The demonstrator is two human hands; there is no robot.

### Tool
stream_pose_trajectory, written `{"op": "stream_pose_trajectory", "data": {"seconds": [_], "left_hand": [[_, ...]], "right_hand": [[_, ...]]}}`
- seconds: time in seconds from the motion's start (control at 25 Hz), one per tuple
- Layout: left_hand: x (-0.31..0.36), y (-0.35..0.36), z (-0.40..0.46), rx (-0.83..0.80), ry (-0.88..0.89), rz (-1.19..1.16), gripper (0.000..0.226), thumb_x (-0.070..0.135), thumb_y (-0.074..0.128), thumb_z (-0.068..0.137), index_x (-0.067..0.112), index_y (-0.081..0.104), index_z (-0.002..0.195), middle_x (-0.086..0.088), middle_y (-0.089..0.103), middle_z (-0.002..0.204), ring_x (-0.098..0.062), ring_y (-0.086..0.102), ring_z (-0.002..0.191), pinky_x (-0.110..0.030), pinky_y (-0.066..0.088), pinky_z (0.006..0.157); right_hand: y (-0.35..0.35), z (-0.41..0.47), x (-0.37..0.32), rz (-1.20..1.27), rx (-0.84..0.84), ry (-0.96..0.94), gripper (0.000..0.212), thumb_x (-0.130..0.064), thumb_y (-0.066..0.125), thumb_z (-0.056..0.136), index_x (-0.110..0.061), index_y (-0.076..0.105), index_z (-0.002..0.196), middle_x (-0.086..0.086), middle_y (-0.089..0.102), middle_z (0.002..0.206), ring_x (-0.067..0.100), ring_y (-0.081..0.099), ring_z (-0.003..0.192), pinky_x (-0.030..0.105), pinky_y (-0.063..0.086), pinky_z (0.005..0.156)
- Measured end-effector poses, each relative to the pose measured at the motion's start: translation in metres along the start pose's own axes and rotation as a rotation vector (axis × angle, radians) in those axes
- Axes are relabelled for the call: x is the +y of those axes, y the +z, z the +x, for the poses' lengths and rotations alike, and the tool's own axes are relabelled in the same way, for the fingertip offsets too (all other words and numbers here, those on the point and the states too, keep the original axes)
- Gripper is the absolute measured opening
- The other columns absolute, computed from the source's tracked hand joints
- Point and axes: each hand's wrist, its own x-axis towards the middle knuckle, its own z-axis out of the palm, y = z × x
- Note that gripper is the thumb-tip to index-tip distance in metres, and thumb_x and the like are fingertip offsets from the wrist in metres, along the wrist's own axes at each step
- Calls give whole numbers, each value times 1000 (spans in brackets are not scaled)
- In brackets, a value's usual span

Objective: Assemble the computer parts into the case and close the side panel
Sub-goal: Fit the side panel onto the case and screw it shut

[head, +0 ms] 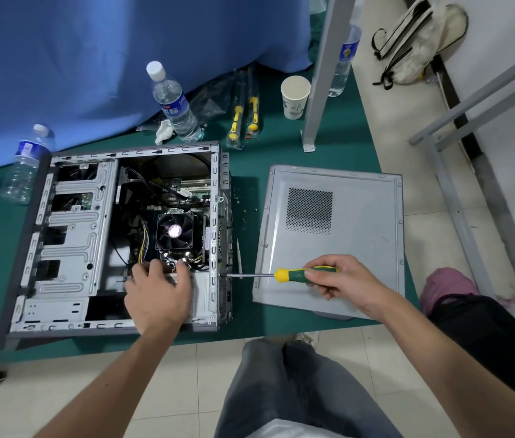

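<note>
The open case [117,241] lies on the green surface [281,327]. Inside it, the left hand [158,295] rests with fingers [183,270] spread. A screwdriver [281,275] is gripped by the right hand [344,279], tip at the case's rear edge; the side panel [332,241] lies beneath that hand. Blue cloth [91,58] hangs beyond; tiled floor [186,374] lies below.

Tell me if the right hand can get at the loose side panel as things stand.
Probably yes. The right hand hovers directly over the side panel, which lies flat with nothing on it. But the hand grips the screwdriver, its tip at the case, so it must put that down first.
</note>
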Motion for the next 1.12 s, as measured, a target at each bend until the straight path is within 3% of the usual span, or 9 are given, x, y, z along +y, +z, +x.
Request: {"op": "stream_pose_trajectory", "data": {"seconds": [0.16, 0.32, 0.44, 0.52, 0.6, 0.68, 0.84, 1.0, 1.12], "left_hand": [[0, 0, 0, -16, 0, 17, 64, 62, 25, 86, 9, 58, 102, -16, 49, 109, -36, 48, 94, -38, 33, 72], [1, -1, -2, -29, 0, 30, 65, 61, 23, 86, 8, 58, 102, -17, 50, 109, -37, 47, 96, -41, 35, 75], [5, -1, -2, -34, 5, 32, 60, 55, 22, 89, 10, 59, 103, -17, 51, 116, -37, 44, 110, -49, 36, 90], [7, 0, -4, -19, 87, 38, 53, 46, 23, 94, 12, 62, 103, -15, 53, 124, -35, 40, 122, -52, 31, 100], [6, 0, -4, -30, 190, 49, 44, 35, 23, 100, 14, 61, 96, -11, 58, 119, -32, 43, 124, -53, 29, 106], [7, -2, -1, -70, 221, 72, 40, 33, 18, 100, 20, 53, 85, -4, 61, 101, -28, 50, 108, -53, 31, 103], [7, -2, 0, -49, 218, 96, 40, 35, 14, 98, 23, 46, 78, 2, 56, 86, -25, 48, 92, -50, 33, 94], [4, 1, 1, -11, 254, 101, 36, 33, 20, 99, 25, 45, 76, 4, 54, 82, -24, 49, 88, -46, 32, 88], [1, 4, 3, 5, 267, 121, 39, 33, 22, 99, 23, 52, 76, 4, 56, 82, -24, 50, 87, -44, 32, 87]], "right_hand": [[-5, 2, -5, -64, -90, 105, 17, -17, 69, 89, -4, 72, 100, 12, 70, 77, 11, 51, 54, 21, 44, 48], [-13, 9, 0, 3, -7, 79, 17, -23, 66, 92, -10, 71, 101, 11, 72, 84, 10, 47, 55, 21, 42, 50], [-22, 16, 9, 301, 73, 110, 24, -26, 69, 86, -11, 68, 104, 17, 73, 95, 13, 55, 61, 24, 47, 55], [-16, 24, 12, 326, 1, 164, 31, -21, 72, 82, -9, 66, 110, 18, 73, 101, 17, 63, 70, 27, 51, 63], [-1, 41, 7, 245, -30, 194, 17, -3, 66, 85, -5, 66, 102, 17, 73, 94, 21, 66, 74, 31, 54, 72], [18, 66, -7, 60, 77, 172, 14, 6, 57, 80, -8, 60, 81, 11, 66, 75, 21, 61, 65, 32, 51, 67], [46, 125, -29, -221, 353, 30, 13, -9, 63, 83, -14, 56, 73, 5, 55, 64, 18, 53, 48, 23, 40, 45], [68, 178, -41, -423, 471, -10, 13, -21, 70, 83, -9, 67, 80, 9, 67, 70, 26, 67, 62, 35, 58, 62], [82, 205, -43, -485, 544, 30, 21, -29, 72, 85, -10, 65, 84, 9, 70, 78, 27, 70, 71, 36, 59, 65]]}}
